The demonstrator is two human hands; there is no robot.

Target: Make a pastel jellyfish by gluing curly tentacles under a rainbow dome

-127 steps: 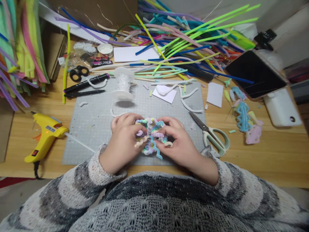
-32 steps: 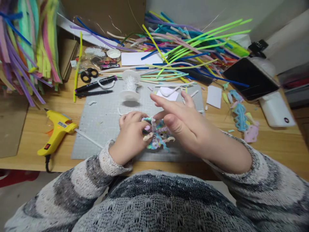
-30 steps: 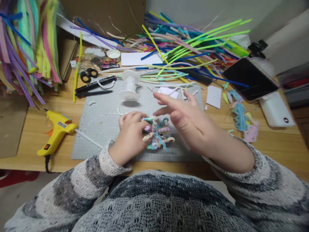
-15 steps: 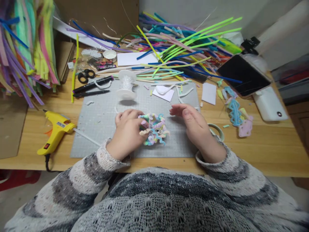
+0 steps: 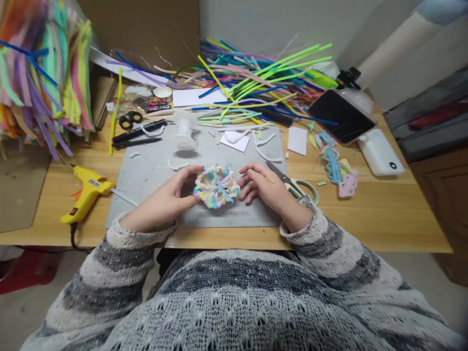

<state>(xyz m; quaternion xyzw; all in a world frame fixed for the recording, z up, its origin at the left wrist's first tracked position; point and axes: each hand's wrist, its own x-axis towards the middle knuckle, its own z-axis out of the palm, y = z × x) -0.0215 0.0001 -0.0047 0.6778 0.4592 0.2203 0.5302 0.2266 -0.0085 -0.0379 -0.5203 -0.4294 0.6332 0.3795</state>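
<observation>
A round, pastel-coloured ornament of curled pipe cleaners [image 5: 216, 187] lies on the grey cutting mat [image 5: 146, 168], between my two hands. On its left side is my left hand [image 5: 170, 197], thumb and fingers spread, their tips at the ornament's edge; whether they touch it I cannot tell. My right hand [image 5: 269, 190] hovers at the right side with fingers loosely bent and apart, holding nothing. Partly behind the right hand and wrist lie scissors [image 5: 310, 189] with pale green handles. White pipe cleaner pieces [image 5: 268, 151] rest farther back on the mat.
A yellow glue gun [image 5: 87, 187] lies at the left, its glue stick reaching onto the mat. Behind the mat stand a spool of clear thread [image 5: 184, 130], markers [image 5: 137, 134] and a heap of pipe cleaners [image 5: 256, 78]. A phone [image 5: 340, 117] and white power bank [image 5: 382, 152] are at the right.
My left hand has drawn back from over the ornament to its left side, fingers now spread. The right hand has come closer to it, uncovering more of the scissors. The view has shifted.
</observation>
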